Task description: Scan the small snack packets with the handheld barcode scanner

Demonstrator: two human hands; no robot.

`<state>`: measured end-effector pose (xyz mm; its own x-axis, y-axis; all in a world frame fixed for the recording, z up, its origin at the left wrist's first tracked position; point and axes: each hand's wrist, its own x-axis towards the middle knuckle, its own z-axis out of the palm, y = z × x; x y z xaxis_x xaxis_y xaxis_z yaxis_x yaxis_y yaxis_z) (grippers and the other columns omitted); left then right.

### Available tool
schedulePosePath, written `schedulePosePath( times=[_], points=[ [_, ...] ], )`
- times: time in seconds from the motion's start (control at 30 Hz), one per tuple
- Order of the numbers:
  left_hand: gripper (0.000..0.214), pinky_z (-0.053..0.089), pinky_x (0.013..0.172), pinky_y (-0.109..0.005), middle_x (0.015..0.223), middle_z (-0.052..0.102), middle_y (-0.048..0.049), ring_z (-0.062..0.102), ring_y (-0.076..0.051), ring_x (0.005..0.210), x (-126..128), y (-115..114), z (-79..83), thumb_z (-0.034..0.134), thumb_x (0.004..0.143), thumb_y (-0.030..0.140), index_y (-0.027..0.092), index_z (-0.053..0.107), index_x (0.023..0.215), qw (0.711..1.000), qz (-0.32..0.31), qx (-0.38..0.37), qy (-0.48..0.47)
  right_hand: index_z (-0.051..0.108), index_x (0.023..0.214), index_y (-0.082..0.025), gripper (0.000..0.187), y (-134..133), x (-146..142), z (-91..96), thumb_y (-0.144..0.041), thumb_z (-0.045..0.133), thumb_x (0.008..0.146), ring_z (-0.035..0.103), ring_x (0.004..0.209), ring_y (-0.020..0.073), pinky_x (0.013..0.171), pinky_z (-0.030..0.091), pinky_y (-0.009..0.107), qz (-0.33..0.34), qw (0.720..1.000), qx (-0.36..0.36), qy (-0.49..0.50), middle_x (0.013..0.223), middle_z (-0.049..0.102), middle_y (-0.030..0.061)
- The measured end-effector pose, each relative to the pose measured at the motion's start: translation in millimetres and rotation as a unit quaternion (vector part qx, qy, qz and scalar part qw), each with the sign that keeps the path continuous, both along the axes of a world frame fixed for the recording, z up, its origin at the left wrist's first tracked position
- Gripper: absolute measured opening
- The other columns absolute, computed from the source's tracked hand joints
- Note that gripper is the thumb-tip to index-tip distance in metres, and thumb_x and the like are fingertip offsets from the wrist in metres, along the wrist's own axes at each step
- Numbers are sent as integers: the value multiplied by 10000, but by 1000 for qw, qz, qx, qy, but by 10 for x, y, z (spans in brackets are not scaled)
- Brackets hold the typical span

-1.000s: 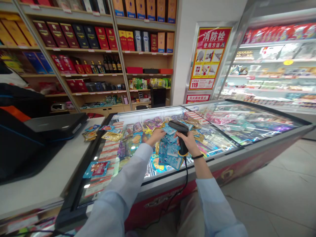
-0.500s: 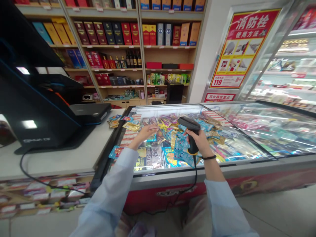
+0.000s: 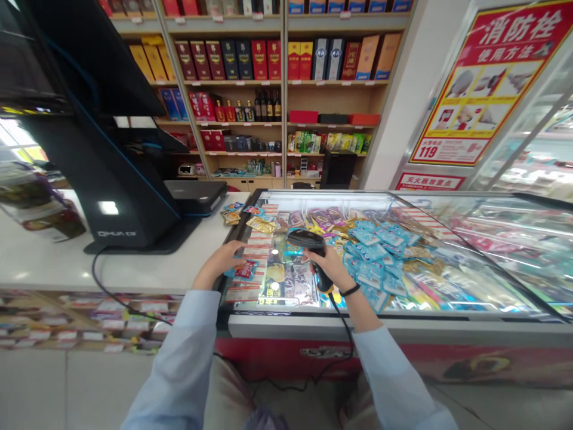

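Left hand: held open, fingers spread, nothing seen gripped; a small red packet lies just beside it.
Right hand: curled firmly around the grip of a barcode scanner.
Scanner: black plastic, its head tilted downward above the packets, a thin black cable hanging below.
Packets: glossy blue sachets are heaped inside a glass-topped freezer, right of the scanner.
Nearby: a white counter is seen to the left.

Pale blue shirt sleeves and a thin black wristband show.
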<state>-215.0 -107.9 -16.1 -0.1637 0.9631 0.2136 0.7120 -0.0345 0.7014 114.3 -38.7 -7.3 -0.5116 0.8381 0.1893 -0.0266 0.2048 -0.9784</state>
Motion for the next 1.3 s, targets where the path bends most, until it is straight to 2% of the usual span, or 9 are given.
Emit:
schedulePosePath(
  times=[0.1, 0.23, 0.4, 0.6, 0.73, 0.87, 1.0, 1.13, 1.3],
  points=[
    [536, 447, 1033, -397, 1197, 703, -105, 595, -359, 1165, -26, -14, -39, 818, 448, 276, 223, 751, 976, 991, -49, -59, 109, 628, 696, -181, 276, -29, -126, -34, -434, 735, 719, 515, 368, 128, 402, 425, 270, 27, 1000, -7, -14, 566, 668, 34],
    [690, 442, 985, -401, 1183, 682, -123, 552, -373, 1154, 32, 3, -56, 834, 435, 267, 217, 710, 1111, 957, -33, -155, 245, 612, 691, -180, 282, 25, -213, -67, -430, 742, 708, 519, 365, 127, 398, 436, 277, 43, 999, -19, -16, 604, 685, 45],
    [513, 449, 923, -414, 1037, 697, -127, 541, -397, 1114, 117, 112, -5, 873, 412, 312, 217, 738, 898, 941, -16, -165, 294, 570, 752, -190, 333, 147, -269, -135, -469, 740, 689, 526, 383, 113, 397, 451, 265, 37, 999, -38, 12, 682, 707, 40],
    [291, 485, 791, -335, 868, 732, -74, 668, -311, 903, 324, 414, 18, 789, 616, 300, 224, 723, 889, 995, 17, -38, 94, 555, 782, -189, 361, 209, -273, -209, -479, 747, 688, 530, 385, 107, 399, 456, 264, 36, 997, -53, 39, 692, 704, 37],
    [293, 505, 688, -301, 703, 693, -18, 660, -231, 710, 573, 609, -42, 780, 644, 418, 198, 690, 815, 987, 21, 56, -150, 566, 793, -187, 344, 214, -245, -211, -461, 751, 696, 536, 387, 109, 402, 452, 262, 36, 997, -54, 48, 680, 701, 33],
    [376, 521, 677, -299, 710, 690, -23, 648, -186, 674, 791, 692, -123, 808, 639, 452, 168, 663, 839, 922, 31, 86, -375, 570, 776, -181, 333, 216, -224, -210, -453, 745, 698, 527, 385, 103, 399, 443, 259, 29, 997, -49, 57, 694, 703, 37],
    [339, 496, 579, -238, 686, 662, 7, 608, -120, 587, 876, 692, -138, 830, 668, 386, 172, 629, 838, 814, 27, 39, -579, 586, 775, -177, 301, 216, -204, -229, -434, 736, 728, 528, 395, 100, 417, 446, 256, 23, 997, -44, 61, 693, 700, 33],
    [254, 313, 385, -151, 582, 538, 62, 448, -44, 430, 886, 641, -87, 794, 737, 321, 157, 629, 839, 707, -42, -2, -706, 603, 769, -174, 293, 213, -183, -242, -435, 734, 747, 533, 396, 99, 419, 442, 254, 28, 997, -32, 67, 714, 704, 34],
    [223, 491, 534, -210, 736, 662, -17, 608, -106, 580, 956, 550, -34, 688, 769, 212, 140, 670, 978, 660, -88, 8, -746, 594, 811, -186, 311, 201, -177, -212, -458, 733, 749, 526, 399, 105, 416, 454, 264, 31, 997, -18, 72, 710, 698, 25]
  ],
)
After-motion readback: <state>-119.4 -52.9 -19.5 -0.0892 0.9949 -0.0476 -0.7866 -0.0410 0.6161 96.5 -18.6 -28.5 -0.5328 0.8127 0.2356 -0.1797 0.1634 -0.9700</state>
